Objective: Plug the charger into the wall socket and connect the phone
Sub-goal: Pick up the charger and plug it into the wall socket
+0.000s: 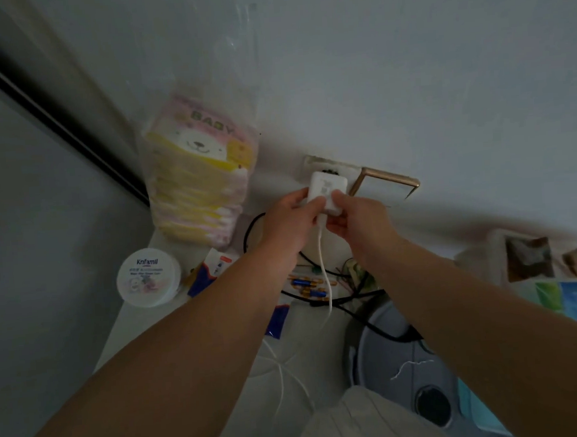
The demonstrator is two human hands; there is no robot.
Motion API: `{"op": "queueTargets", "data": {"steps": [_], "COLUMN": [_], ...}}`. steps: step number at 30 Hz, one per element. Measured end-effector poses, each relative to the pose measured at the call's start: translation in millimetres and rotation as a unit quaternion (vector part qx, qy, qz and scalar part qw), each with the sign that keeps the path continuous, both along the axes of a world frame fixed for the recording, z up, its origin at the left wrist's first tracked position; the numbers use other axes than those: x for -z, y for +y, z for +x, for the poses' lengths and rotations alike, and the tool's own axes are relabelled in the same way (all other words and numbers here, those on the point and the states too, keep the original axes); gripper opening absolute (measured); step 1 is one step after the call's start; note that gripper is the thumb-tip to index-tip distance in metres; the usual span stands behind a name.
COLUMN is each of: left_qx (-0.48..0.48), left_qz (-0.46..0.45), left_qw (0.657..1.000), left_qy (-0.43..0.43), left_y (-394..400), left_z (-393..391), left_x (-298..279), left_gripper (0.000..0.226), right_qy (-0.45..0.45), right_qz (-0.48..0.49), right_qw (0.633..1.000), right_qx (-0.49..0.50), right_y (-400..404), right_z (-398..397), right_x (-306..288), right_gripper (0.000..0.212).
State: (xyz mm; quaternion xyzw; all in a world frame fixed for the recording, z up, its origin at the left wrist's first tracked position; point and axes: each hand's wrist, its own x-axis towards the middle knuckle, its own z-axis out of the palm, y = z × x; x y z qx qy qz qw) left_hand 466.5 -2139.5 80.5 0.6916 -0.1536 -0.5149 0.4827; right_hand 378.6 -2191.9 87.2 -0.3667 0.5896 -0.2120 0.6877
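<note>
L hand (288,215) + R hand (357,218) both pinch charger (326,191): smooth white rounded block, pressed at wall socket (314,163). Prongs hidden. Thin white cable (324,267) hangs below. Phone not made out; pic dim, blurry.

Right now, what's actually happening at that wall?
A person holds a white charger against the wall socket with both hands, the left hand and the right hand gripping its sides. Whether it is fully seated cannot be told. Its white cable hangs down over the cluttered table. No phone is visible.
</note>
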Motion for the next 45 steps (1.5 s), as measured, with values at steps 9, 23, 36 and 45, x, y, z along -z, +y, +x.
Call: {"op": "queueTargets", "data": {"steps": [9, 23, 36, 45], "left_qx": [0.029, 0.026, 0.187, 0.202], "left_qz": [-0.017, -0.016, 0.088, 0.225], "left_qw": [0.998, 0.998, 0.949, 0.924], "left_qy": [-0.050, -0.050, -0.238, -0.234], "left_y": [-0.8, -6.6, 86.7, 261.1], "left_z": [-1.7, 2.8, 18.3, 45.3], "left_x": [-3.3, -6.6, -38.7, 30.1], "left_gripper": [0.039, 0.035, 0.038, 0.037], "right_qy": [0.060, 0.077, 0.174, 0.293], "right_qz": [0.005, -0.023, -0.142, -0.149], "right_qw": [0.998, 0.997, 0.969, 0.937], "right_qx": [0.006, -0.011, -0.102, -0.120], "right_y": [-7.7, -15.8, 52.8, 195.5], "right_z": [3.5, 6.7, -30.1, -59.5], "right_x": [-2.1, -1.9, -18.0, 10.5], "right_gripper": [0.036, 0.033, 0.020, 0.032]}}
